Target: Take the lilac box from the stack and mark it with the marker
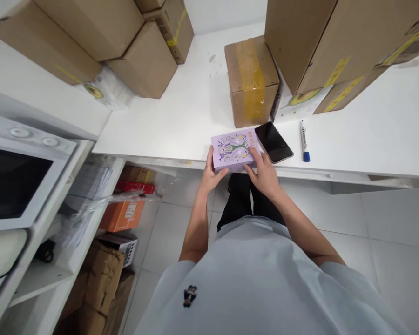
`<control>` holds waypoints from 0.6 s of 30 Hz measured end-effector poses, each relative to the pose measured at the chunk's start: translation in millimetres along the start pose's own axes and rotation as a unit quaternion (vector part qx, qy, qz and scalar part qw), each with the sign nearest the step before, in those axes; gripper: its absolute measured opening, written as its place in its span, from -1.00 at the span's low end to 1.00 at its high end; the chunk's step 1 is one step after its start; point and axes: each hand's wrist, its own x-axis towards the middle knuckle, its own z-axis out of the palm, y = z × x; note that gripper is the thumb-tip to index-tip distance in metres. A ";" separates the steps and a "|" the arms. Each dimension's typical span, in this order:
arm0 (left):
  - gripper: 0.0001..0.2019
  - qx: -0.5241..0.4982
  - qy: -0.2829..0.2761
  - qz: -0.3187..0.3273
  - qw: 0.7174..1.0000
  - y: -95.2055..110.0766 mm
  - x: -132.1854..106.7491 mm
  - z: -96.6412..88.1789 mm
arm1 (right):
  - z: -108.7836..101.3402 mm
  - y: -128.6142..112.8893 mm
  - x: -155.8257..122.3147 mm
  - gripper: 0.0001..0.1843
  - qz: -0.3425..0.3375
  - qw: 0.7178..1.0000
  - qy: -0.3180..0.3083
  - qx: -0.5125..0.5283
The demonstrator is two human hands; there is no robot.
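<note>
A small lilac box point(232, 150) with a purple and green ornament on its lid sits at the near edge of the white table point(181, 121). My left hand point(210, 173) grips its left near corner, fingers curled round the side. My right hand point(264, 171) holds its right near corner, thumb on the lid. A black phone point(273, 142) lies screen up, touching the box's right side.
A taped cardboard box point(252, 82) stands just behind the lilac box. A blue-capped marker point(304, 141) lies right of the phone. Large cartons point(321, 42) fill the back right and back left point(91, 37). A white appliance point(17, 181) and shelves with boxes point(124, 215) are at left.
</note>
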 end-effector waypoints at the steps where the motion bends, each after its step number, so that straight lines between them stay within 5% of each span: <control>1: 0.13 0.005 0.006 -0.004 1.000 -1.4 -1.6 -0.6 | -0.8 1.3 0.3 -0.34 -0.001 1.000 -0.003 0.013; 8: -0.12 0.090 0.127 0.006 0.988 18.2 -5.1 2.1 | -13.3 -2.6 3.6 -0.01 0.045 0.989 0.015 0.140; 13: -0.31 0.180 0.202 0.027 0.962 61.4 -13.6 7.1 | -21.2 -21.5 7.3 -0.18 0.065 0.977 0.073 0.189; 18: -0.38 0.205 0.210 0.034 0.955 87.5 -16.6 12.4 | -28.3 -34.2 15.7 -0.38 0.065 0.974 0.106 0.188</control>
